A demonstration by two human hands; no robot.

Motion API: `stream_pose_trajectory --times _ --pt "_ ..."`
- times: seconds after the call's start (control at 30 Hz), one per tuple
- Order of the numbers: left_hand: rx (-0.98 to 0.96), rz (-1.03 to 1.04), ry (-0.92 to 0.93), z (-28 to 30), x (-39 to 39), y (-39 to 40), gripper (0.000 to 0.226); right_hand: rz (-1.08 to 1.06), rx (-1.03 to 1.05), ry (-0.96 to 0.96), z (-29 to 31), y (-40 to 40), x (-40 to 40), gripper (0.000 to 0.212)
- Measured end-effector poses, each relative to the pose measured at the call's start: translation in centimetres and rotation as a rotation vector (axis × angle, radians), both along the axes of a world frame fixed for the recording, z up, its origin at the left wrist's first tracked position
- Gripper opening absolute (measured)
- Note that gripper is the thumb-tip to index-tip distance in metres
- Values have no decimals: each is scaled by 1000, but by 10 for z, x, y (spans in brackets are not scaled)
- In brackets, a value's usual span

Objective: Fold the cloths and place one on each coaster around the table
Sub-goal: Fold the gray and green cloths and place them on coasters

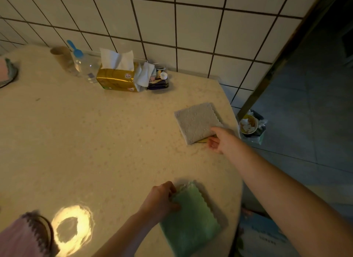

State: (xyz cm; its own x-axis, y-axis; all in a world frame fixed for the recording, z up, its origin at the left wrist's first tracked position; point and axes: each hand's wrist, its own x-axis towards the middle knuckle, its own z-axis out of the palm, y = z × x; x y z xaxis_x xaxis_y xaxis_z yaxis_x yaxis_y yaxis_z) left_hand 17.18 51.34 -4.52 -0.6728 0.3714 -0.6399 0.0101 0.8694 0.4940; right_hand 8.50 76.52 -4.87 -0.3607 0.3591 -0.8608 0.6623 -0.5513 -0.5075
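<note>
The fingers (214, 131) of the right hand (222, 140) reach out nearly straight and touch the near corner of the folded grey cloth (197, 122); they hold nothing, probably only nudging it square. This cloth lies on a yellow coaster (204, 141), of which only a thin edge shows, so it seems already placed. The left hand (159, 200) has its fingers curled on the edge of the folded green cloth (191, 220) near the table (95, 142) rim, likely keeping the fold closed. No coaster is visible beneath it. A pink cloth (21, 237) lies at the lower left.
</note>
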Motion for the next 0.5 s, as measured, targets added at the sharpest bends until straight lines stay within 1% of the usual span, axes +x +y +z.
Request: stream_pose_trajectory --times 0.1,0.2,0.27,0.3,0.37,0.43,0.47,0.5 --pt "29 46 -84 -1 2 0 43 12 24 -37 4 -3 -7 38" --pt "81 87 -181 -3 2 -1 47 -69 6 59 10 -8 -16 46" --pt "160 113 -229 -1 1 -2 39 -115 -15 138 15 -11 -21 48" --pt "219 151 -269 3 1 -4 32 -124 -20 174 17 -12 -23 45" --pt "388 308 -413 9 2 -7 25 -113 -7 272 21 -10 -29 36" --pt "568 516 -568 12 5 -10 29 -41 60 356 22 -5 -34 34" --pt "623 590 -614 11 6 -12 31 8 99 382 22 -1 -34 34" --pt "632 628 -623 8 7 -14 33 49 127 383 19 2 -34 37"
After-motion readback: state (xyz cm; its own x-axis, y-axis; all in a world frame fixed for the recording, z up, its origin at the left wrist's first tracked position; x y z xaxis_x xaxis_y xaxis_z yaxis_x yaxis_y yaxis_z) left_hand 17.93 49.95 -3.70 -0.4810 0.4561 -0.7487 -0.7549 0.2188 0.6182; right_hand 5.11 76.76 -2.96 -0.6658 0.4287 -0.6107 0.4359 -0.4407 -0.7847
